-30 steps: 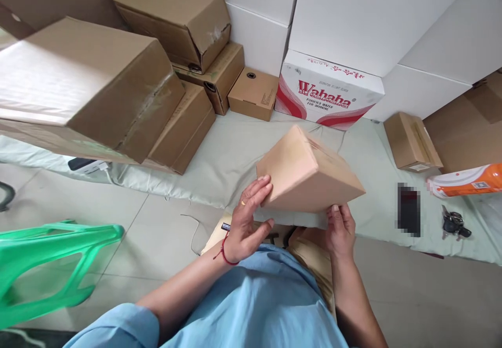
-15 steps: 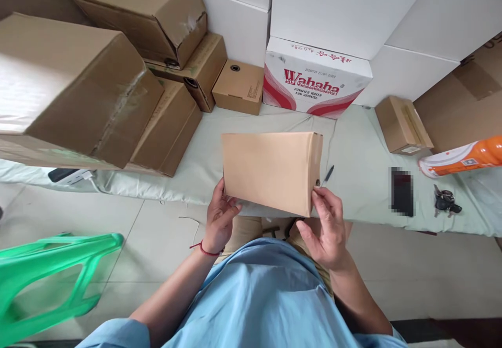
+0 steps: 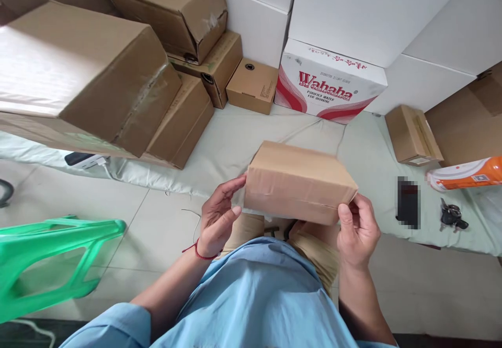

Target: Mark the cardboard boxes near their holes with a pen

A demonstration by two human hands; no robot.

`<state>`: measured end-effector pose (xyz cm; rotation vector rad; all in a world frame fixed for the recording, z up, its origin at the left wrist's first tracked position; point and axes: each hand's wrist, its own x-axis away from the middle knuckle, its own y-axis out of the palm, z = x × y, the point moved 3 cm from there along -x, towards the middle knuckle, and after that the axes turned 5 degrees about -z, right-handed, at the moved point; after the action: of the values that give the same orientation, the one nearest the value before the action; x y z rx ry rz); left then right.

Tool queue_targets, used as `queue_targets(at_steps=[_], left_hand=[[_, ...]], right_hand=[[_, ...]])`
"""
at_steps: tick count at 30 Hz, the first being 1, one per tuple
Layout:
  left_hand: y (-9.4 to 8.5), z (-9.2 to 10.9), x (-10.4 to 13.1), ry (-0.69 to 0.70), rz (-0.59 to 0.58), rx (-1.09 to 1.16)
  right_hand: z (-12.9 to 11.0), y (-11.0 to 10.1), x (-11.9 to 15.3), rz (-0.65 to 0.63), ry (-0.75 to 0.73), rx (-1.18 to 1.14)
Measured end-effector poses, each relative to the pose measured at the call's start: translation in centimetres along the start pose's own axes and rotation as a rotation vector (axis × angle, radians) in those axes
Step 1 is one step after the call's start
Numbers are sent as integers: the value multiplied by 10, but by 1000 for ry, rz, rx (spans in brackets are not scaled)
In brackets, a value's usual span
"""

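Pale cloth [image 3: 231,144] behind; held carton [image 3: 301,165] since turned, seamed side [image 3: 288,199] at 6 o'clock, likely mid-rotation; right hand [image 3: 358,233] pinching 4-o'clock corner [image 3: 353,190], left hand [image 3: 217,217] spread at 8, contact unclear.

Light is bright — glare whitening the leftmost carton [image 3: 86,65], pixelation masking a dark object [image 3: 408,203].

Matt, smooth cardboard forms the box [image 3: 300,172] between the fingers [image 3: 345,217], with dull, creased cloth [image 3: 231,141] beyond them and glossy green plastic in the stool [image 3: 23,240] to their left.
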<state>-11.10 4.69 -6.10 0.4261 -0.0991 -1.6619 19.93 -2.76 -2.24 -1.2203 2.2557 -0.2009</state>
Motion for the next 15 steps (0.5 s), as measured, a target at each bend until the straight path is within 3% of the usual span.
queue_targets(at_steps=[3, 7, 11, 15], left_hand=[[4, 13, -1, 30, -92, -17], [2, 16, -7, -16, -182, 17], [-6, 6, -14, -104, -213, -13], [-18, -15, -12, -145, -122, -170]], right_hand=[[11, 1, 1, 35, 217, -86], [18, 6, 2, 29, 431, -222], [25, 3, 1, -54, 482, -339], [40, -1, 8, -164, 494, -281]])
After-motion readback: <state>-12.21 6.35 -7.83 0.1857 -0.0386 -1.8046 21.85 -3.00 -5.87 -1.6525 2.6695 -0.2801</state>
